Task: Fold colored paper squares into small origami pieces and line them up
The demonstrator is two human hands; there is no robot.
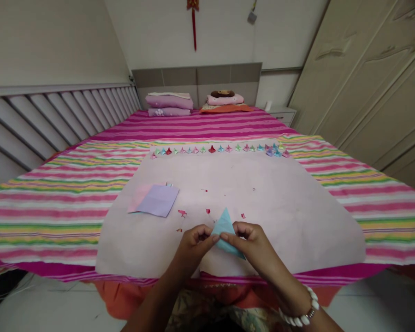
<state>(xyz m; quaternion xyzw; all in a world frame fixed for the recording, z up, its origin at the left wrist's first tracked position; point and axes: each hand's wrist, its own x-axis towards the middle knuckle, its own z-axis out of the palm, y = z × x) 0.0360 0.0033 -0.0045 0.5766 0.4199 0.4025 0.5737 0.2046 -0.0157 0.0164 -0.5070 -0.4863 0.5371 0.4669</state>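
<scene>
A light blue folded paper (224, 226), triangular with its tip pointing away from me, is held just above the pale pink sheet (280, 207) near the bed's front edge. My left hand (193, 244) pinches its lower left corner. My right hand (249, 242), with a white bead bracelet on the wrist, pinches its lower right side. Both hands have their fingers closed on the paper.
A small stack of lilac and pink paper squares (154, 199) lies to the left. A row of several small folded paper pieces (221, 149) lines the sheet's far edge. Tiny red scraps (182, 213) dot the sheet. Folded bedding (169, 103) sits at the headboard; a wardrobe (373, 78) stands right.
</scene>
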